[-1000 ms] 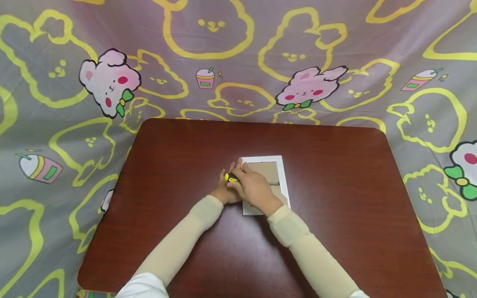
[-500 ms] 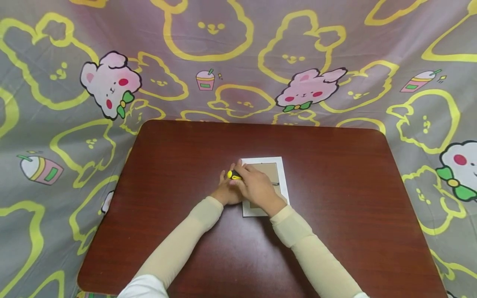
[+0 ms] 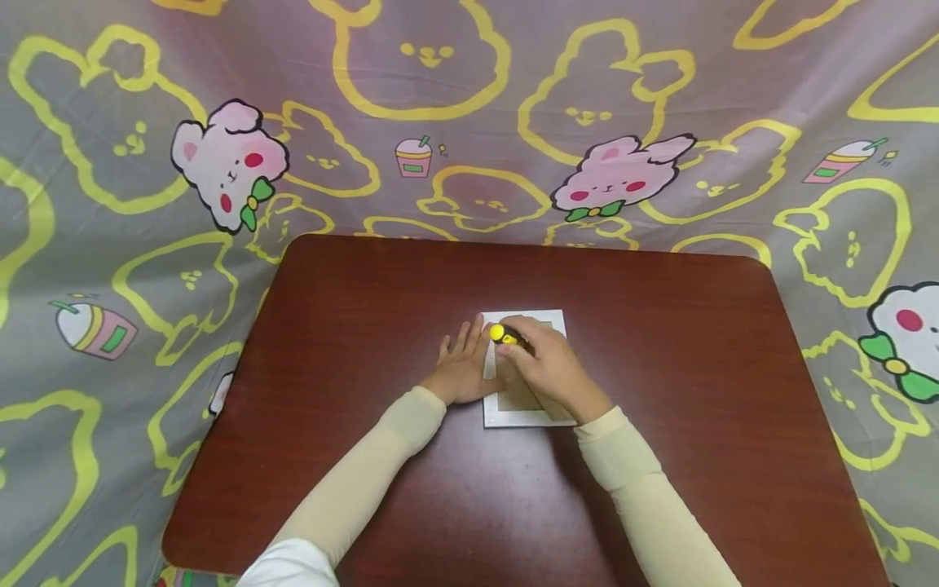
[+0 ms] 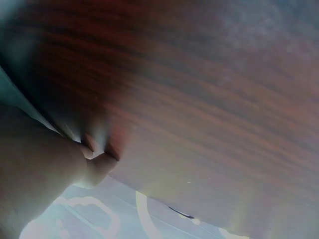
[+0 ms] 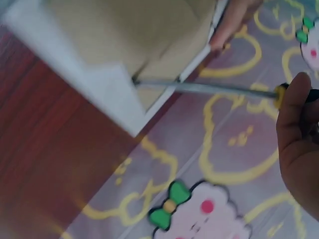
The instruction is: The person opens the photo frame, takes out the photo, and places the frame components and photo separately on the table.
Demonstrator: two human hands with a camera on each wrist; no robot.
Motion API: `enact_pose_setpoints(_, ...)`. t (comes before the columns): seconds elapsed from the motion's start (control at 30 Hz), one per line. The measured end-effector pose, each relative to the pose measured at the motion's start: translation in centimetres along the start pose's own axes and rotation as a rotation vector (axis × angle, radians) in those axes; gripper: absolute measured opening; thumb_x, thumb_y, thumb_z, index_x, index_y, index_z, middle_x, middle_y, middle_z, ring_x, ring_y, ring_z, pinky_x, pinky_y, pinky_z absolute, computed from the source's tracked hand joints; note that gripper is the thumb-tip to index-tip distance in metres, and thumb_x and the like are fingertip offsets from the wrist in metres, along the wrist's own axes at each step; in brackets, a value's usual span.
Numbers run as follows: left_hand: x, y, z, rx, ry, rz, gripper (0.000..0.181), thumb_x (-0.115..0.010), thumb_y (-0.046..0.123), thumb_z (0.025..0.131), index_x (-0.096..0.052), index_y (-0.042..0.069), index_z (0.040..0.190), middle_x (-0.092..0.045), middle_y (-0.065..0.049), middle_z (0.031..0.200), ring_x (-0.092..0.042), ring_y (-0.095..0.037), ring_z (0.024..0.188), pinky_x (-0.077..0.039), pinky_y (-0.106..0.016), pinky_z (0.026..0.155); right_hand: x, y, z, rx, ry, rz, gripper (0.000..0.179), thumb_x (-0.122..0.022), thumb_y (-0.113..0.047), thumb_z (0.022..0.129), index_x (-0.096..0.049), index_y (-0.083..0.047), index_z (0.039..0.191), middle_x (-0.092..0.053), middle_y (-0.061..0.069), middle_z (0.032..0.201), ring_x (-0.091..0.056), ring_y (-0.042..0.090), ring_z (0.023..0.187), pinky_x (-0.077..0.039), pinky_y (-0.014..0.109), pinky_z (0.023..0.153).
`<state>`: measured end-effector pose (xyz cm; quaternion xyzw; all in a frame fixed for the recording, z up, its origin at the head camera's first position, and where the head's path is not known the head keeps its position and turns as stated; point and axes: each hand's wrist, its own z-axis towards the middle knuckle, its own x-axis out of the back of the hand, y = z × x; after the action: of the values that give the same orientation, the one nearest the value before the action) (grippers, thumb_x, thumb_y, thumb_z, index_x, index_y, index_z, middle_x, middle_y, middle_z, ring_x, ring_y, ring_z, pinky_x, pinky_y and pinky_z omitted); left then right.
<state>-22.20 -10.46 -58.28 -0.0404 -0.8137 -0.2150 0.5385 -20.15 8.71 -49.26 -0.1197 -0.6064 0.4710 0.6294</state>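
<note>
A screwdriver with a yellow and black handle [image 3: 502, 334] is gripped by my right hand [image 3: 553, 363]. In the right wrist view its metal shaft [image 5: 224, 89] crosses the edge of a white picture frame [image 5: 119, 97]. The shaft's tip lies at the border of the frame's tan backing board [image 5: 124, 30]. My left hand [image 3: 460, 371] lies along the frame's left side, fingers straight and spread, its thumb over the frame's edge. Part of the frame is hidden under my right hand in the head view.
The frame lies on a dark red-brown wooden table [image 3: 367, 302] with rounded corners. A grey curtain [image 3: 469, 98] with yellow outlines and cartoon rabbits stands behind the table and along both sides.
My right hand has moved to the right with the screwdriver, off my left hand, which now shows whole beside the frame. The head view has shifted slightly.
</note>
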Motion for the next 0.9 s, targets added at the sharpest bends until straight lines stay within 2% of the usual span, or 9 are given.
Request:
enact_pose_setpoints(0.17,0.2,0.1,-0.3,0.012,0.012,0.005,0.11,-0.049,0.075,0.09,0.008,0.015,0.163,0.02,-0.006,0.166,0.008,-0.03,0.153,-0.002,-0.059,0.117,2.7,0.7,-0.6,-0.126,0.012,0.235,0.029,-0.069,-0.015,0.097,-0.064,-0.009,0.125,-0.065,0.008,0.101,-0.062,0.027,0.078,-0.054,0.041,0.068)
enact_pose_setpoints(0.27,0.3,0.1,-0.5,0.011,0.013,0.003,0.109,-0.048,0.076,0.09,0.008,0.015,0.163,0.02,-0.006,0.166,0.008,-0.031,0.153,-0.002,-0.059,0.117,3.6,1.1,-1.0,-0.146,-0.003,0.331,0.029,-0.066,-0.012,0.098,-0.062,-0.005,0.126,-0.062,0.013,0.097,-0.061,0.031,0.069,-0.055,0.04,0.062)
enact_pose_setpoints(0.47,0.4,0.4,-0.4,-0.003,0.025,-0.007,0.109,-0.048,0.075,0.091,0.006,0.014,0.163,0.018,-0.007,0.167,0.006,-0.032,0.153,-0.002,-0.059,0.117,5.2,2.5,-1.8,-0.083,0.006,0.438,0.025,-0.063,-0.005,0.099,-0.061,0.0,0.123,-0.064,0.017,0.099,-0.06,0.029,0.07,-0.055,0.036,0.062)
enact_pose_setpoints(0.53,0.3,0.4,-0.4,-0.007,0.026,-0.01,0.108,-0.049,0.073,0.091,0.005,0.013,0.163,0.017,-0.008,0.167,0.006,-0.032,0.153,-0.002,-0.059,0.117,5.8,2.8,-2.0,-0.084,0.006,0.449,0.025,-0.062,-0.005,0.1,-0.06,0.0,0.124,-0.066,0.019,0.106,-0.061,0.029,0.072,-0.056,0.037,0.063)
enact_pose_setpoints(0.73,0.4,0.6,-0.4,-0.012,0.027,-0.007,0.109,-0.049,0.074,0.091,0.006,0.014,0.163,0.017,-0.008,0.167,0.006,-0.032,0.153,-0.002,-0.06,0.117,7.7,3.4,-3.0,-0.12,0.017,0.51,0.026,-0.06,0.001,0.099,-0.059,0.003,0.125,-0.064,0.018,0.106,-0.062,0.028,0.071,-0.057,0.035,0.064)
enact_pose_setpoints(0.83,0.4,0.6,-0.3,-0.003,0.015,-0.006,0.109,-0.048,0.075,0.091,0.009,0.015,0.163,0.02,-0.006,0.167,0.008,-0.031,0.153,-0.001,-0.059,0.117,8.1,3.4,-3.3,-0.061,0.043,0.558,0.028,-0.06,0.002,0.099,-0.059,0.007,0.126,-0.066,0.014,0.11,-0.065,0.025,0.078,-0.057,0.033,0.065)
enact_pose_setpoints(0.9,0.3,0.6,-0.2,-0.002,0.012,-0.007,0.109,-0.047,0.075,0.09,0.01,0.016,0.162,0.021,-0.006,0.166,0.009,-0.03,0.153,-0.001,-0.059,0.117,8.4,3.3,-3.5,-0.008,0.114,0.614,0.03,-0.06,0.0,0.099,-0.057,0.011,0.127,-0.069,0.014,0.112,-0.067,0.024,0.081,-0.057,0.032,0.067)
